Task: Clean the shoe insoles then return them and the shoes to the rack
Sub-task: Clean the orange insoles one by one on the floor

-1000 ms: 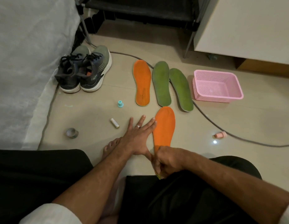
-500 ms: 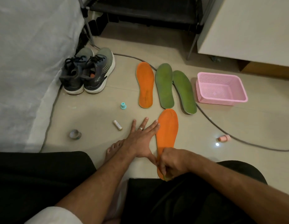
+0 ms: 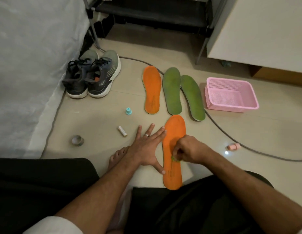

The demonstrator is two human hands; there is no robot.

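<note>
Sitting on a pale floor, a person looks down over dark-clothed legs at an orange insole point(image 3: 175, 132) lying lengthwise in front of them. Its heel end rests against the edge of the right leg, and the right hand covers part of its middle. That right hand point(image 3: 189, 150) is curled closed over the insole, pinching a small green scrap point(image 3: 175, 159) that is mostly hidden under the fingers; what it is cannot be made out. Just left of that grip, the left hand point(image 3: 147, 148) lies flat with fingers spread, thumb and forefinger touching the insole's left edge, a ring on one finger. Beyond the grip, three more insoles lie side by side: a second orange insole point(image 3: 152, 89) and two green insoles point(image 3: 172, 91), the rightmost partly over a grey cable point(image 3: 221, 130). Right of these sits a pink mesh basket point(image 3: 231, 94), nothing visible inside it. Far left of the grip, a pair of dark sneakers point(image 3: 92, 76) stands toe-away beside a white draped sheet point(image 3: 28, 65). Nearer, to the left, lie a small teal cap point(image 3: 128, 111), a white battery-like cylinder point(image 3: 122, 131) and a roll of tape point(image 3: 77, 140). To the right, a small pink object point(image 3: 233, 146) lies beside a bright glare spot. At the top, a dark rack point(image 3: 155, 12) is cut off by the frame edge, its shelves too dim to read.
</note>
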